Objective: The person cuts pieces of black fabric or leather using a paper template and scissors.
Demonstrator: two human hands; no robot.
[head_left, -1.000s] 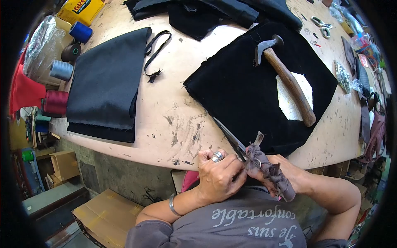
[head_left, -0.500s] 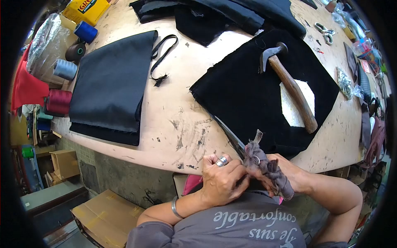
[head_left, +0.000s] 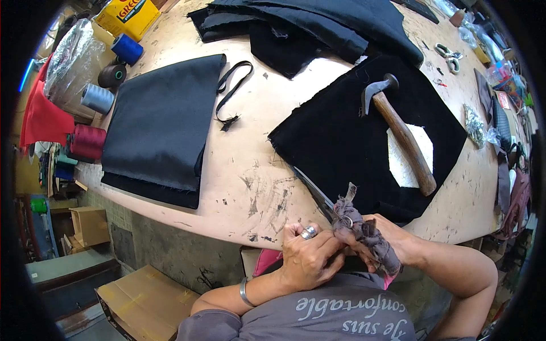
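Observation:
At the table's front edge, my right hand (head_left: pixel 393 237) is closed round the handles of a pair of scissors (head_left: pixel 369 237), which are wrapped in grey-brown rag. Their long blades point away and left, along the edge of a black cloth (head_left: pixel 324 128). Beside the handles, my left hand (head_left: pixel 311 258) is closed with its fingers curled in; anything within them is hidden. A wooden-handled hammer (head_left: pixel 405 139) with a curved claw lies on the black cloth, partly over a white patch (head_left: pixel 420 156).
Folded black fabric (head_left: pixel 159 125) lies on the left, beside a black strap (head_left: pixel 230 91). Several thread spools, including a red one (head_left: pixel 88 142), line the left edge. More black fabric (head_left: pixel 318 28) is heaped at the back. Small scissors (head_left: pixel 449 57) lie at the far right. A cardboard box (head_left: pixel 145 304) stands below.
The view has tipped slightly, so the table and its things appear a little lower. Both hands and the rag-wrapped scissors keep nearly the same pose.

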